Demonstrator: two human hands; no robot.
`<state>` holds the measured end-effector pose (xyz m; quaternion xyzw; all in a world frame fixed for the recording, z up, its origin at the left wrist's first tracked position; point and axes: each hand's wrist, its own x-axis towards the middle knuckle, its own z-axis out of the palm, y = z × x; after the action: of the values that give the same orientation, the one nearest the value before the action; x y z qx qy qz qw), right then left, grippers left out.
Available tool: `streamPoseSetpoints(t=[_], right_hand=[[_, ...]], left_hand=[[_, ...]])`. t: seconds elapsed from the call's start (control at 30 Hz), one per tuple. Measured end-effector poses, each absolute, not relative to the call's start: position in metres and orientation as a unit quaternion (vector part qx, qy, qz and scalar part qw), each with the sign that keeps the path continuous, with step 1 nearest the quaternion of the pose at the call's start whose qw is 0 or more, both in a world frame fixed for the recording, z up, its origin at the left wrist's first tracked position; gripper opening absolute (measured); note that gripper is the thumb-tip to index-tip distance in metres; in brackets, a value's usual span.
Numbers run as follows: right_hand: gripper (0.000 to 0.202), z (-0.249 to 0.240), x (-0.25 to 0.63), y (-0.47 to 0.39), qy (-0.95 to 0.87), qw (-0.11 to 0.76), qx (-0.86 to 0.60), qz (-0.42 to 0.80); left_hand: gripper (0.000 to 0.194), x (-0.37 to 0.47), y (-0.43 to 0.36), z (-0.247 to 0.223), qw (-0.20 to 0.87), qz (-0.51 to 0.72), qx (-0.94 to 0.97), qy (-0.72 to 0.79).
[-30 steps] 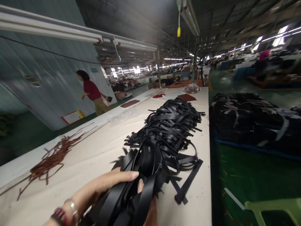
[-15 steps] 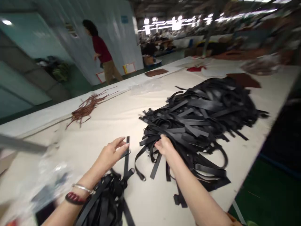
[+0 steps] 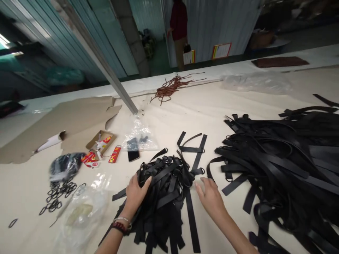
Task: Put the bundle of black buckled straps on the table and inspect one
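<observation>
Left hand (image 3: 136, 192): fingers curled over the left edge of a small bundle of black straps (image 3: 166, 192), gripping it; two bracelets on the wrist. Bundle lies on the cream table (image 3: 190, 113) directly in front, strap ends fanned toward the near edge.

Right hand (image 3: 212, 199): flat, fingers spread loosely, resting on the tabletop just beside the bundle's right side; holds nothing.

Right of both hands: one large heap of black straps (image 3: 286, 158), count not resolvable, reaching the frame edge.

Left, near: one clear plastic bag (image 3: 79, 211); a scatter of small black rings (image 3: 57, 197), too many and too small to count; one dark bagged lump (image 3: 63, 165).

Mid-table: one open cardboard box (image 3: 102, 141), two red packets (image 3: 102, 156), one phone (image 3: 133, 150) partly under one clear bag (image 3: 139, 135). One flat cardboard sheet (image 3: 63, 120).

Farther: one bunch of brown cords (image 3: 172, 86), one clear plastic sheet (image 3: 254, 83), one brown leather piece (image 3: 279, 62).

Beyond the table: one person in a red top (image 3: 178, 31), standing.
</observation>
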<state>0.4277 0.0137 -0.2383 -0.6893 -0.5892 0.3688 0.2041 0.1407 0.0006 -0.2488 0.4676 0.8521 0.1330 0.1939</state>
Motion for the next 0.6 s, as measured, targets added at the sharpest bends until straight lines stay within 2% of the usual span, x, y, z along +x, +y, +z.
streamPoseSetpoints(t=[0.27, 0.43, 0.6], right_hand=[[0.033, -0.253, 0.379, 0.144, -0.766, 0.104, -0.621, 0.129], [0.027, -0.267, 0.362, 0.17, -0.809, 0.017, -0.578, 0.106], [0.025, -0.252, 0.385, 0.157, -0.774, -0.055, -0.619, 0.122]], left_hand=[[0.09, 0.104, -0.003, -0.287, 0.191, 0.087, 0.491, 0.846], [0.08, 0.097, -0.019, -0.299, 0.213, 0.093, 0.545, 0.805], [0.086, 0.103, -0.029, -0.285, 0.266, 0.144, 0.513, 0.804]])
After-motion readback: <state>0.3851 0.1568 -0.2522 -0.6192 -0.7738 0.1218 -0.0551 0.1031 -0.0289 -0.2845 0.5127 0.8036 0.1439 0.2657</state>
